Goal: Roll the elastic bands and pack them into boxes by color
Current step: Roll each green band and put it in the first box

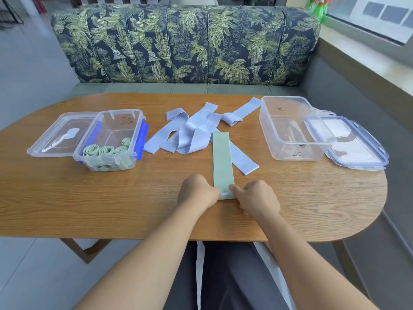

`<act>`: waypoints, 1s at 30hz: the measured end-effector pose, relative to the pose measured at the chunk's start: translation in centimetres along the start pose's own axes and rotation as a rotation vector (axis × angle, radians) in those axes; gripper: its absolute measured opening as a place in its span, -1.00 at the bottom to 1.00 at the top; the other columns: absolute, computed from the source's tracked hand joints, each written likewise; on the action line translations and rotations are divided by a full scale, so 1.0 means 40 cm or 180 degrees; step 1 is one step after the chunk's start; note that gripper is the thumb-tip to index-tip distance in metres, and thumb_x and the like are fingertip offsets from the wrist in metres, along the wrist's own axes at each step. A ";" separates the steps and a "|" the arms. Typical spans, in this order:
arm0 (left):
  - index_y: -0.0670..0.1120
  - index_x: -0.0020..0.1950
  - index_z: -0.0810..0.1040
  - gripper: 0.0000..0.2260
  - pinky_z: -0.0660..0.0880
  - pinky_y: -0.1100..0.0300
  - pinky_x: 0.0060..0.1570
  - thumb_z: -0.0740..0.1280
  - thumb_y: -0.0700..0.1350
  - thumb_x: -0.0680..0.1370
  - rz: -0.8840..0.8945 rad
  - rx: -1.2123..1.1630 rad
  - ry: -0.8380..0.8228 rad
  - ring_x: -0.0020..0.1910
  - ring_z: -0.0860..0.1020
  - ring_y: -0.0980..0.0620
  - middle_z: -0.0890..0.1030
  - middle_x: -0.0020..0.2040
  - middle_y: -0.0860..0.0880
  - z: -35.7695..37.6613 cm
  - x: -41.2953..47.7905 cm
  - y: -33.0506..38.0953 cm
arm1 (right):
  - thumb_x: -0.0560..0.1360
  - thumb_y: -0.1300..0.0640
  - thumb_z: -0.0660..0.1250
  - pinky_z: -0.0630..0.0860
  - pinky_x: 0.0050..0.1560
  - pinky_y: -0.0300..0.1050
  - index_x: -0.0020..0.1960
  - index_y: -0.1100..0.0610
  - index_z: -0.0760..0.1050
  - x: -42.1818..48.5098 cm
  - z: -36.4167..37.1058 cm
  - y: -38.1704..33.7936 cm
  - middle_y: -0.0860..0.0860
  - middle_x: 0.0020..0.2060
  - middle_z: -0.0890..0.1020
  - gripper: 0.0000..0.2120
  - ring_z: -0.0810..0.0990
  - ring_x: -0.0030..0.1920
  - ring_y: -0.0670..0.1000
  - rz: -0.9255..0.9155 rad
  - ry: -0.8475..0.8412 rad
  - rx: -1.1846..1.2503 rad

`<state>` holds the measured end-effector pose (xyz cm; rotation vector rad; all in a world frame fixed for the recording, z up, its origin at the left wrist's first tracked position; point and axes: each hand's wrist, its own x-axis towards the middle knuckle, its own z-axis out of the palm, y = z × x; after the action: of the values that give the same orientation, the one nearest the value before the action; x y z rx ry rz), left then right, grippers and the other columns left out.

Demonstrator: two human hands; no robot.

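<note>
A flat green elastic band (222, 159) lies lengthwise on the wooden table (89, 198), its far end over a pile of several lilac bands (192, 133). My left hand (197, 192) and my right hand (257, 198) pinch the band's near end from either side, fingers curled on its edge. At the left stands a clear box (111, 142) with blue clips, holding several rolled green bands (107, 150). At the right stands a second clear box (292, 128) with no bands in it.
The left box's lid (58, 135) lies flat beside it at the far left. The right box's lid (350, 146) lies by the table's right edge. A sofa with a leaf-print back (185, 43) stands behind the table.
</note>
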<state>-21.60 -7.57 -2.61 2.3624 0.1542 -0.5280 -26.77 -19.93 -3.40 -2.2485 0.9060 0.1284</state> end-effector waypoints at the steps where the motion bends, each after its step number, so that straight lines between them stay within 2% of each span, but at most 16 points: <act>1: -0.10 -0.15 0.58 -0.88 0.65 0.04 -0.14 0.40 -0.09 0.37 -0.0010 0.0002 -0.0012 -0.26 0.67 -0.04 0.67 -0.26 -0.05 -0.001 0.001 0.003 | 0.46 -0.17 0.29 0.48 -0.29 -0.17 -0.28 0.16 0.55 -0.001 -0.006 0.001 0.03 -0.34 0.69 -0.60 0.66 -0.30 0.04 -0.0016 -0.0056 0.0087; 7: -0.14 -0.17 0.62 -0.87 0.66 0.03 -0.13 0.40 -0.08 0.40 0.0021 0.0123 -0.0101 -0.26 0.68 -0.04 0.67 -0.35 -0.05 -0.010 0.008 0.012 | 0.42 -0.05 0.33 0.47 -0.30 -0.18 -0.33 0.11 0.55 -0.014 -0.021 0.011 -0.01 -0.40 0.68 -0.73 0.68 -0.29 0.02 -0.0080 -0.0173 0.0256; 11: -0.08 -0.15 0.62 -0.81 0.60 0.12 -0.18 0.42 0.04 0.44 0.0243 0.0426 0.0153 -0.20 0.63 -0.03 0.65 -0.22 -0.01 -0.010 0.004 0.008 | 0.43 -0.03 0.37 0.54 -0.23 -0.12 -0.27 0.12 0.55 -0.003 -0.018 0.001 0.00 -0.38 0.69 -0.76 0.68 -0.31 0.02 -0.0074 -0.0152 0.0287; 15: -0.08 -0.18 0.65 -0.87 0.54 0.19 -0.26 0.38 -0.08 0.52 0.0554 0.0247 0.0446 -0.21 0.61 0.02 0.65 -0.21 0.02 0.005 -0.014 -0.007 | 0.44 -0.03 0.38 0.61 -0.13 -0.06 -0.26 0.14 0.56 0.010 -0.014 -0.006 0.00 -0.39 0.69 -0.76 0.68 -0.30 0.02 -0.0066 -0.0139 0.0266; 22: 0.01 -0.16 0.65 -0.89 0.44 0.25 -0.30 0.34 -0.10 0.52 0.0639 0.0177 0.0554 -0.18 0.60 0.03 0.65 -0.15 0.07 0.021 -0.010 -0.017 | 0.46 -0.01 0.36 0.48 -0.30 -0.18 -0.33 0.13 0.51 0.020 -0.014 -0.013 0.02 -0.39 0.69 -0.73 0.62 -0.41 -0.02 -0.0008 -0.0125 0.0219; 30: 0.01 -0.15 0.62 -0.84 0.42 0.20 -0.33 0.42 0.08 0.48 0.0473 0.0387 0.0478 -0.22 0.60 -0.01 0.62 -0.22 0.05 0.020 -0.001 0.003 | 0.48 -0.08 0.35 0.37 -0.40 -0.23 -0.28 0.12 0.51 0.030 -0.017 -0.028 -0.02 -0.39 0.67 -0.70 0.58 -0.46 -0.06 0.0091 -0.0142 0.0120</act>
<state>-21.87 -8.19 -3.03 2.5080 0.0143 -0.2961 -25.25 -20.47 -2.66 -2.1899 0.9098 0.1723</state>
